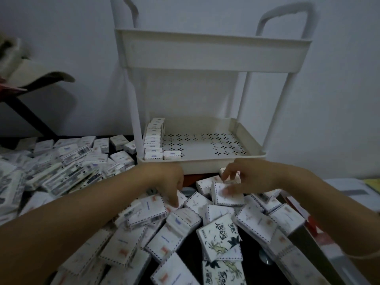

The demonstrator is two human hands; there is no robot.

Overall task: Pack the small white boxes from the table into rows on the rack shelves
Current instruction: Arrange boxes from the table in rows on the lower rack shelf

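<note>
Standing at the far edge of the table [191, 243], the white rack [213, 56] carries one row of small white boxes [153, 138] along the left of its lower shelf [205, 165]. Loose boxes [255, 223] cover the table. The left hand [170, 186], fingers extended, touches the pile. The right hand [246, 179] pinches one box [233, 177].

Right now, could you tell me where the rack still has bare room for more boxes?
The lower shelf is bare from the row of boxes along its left wall across to its right wall, except one box at the front. The table before it is crowded with loose boxes.
</note>
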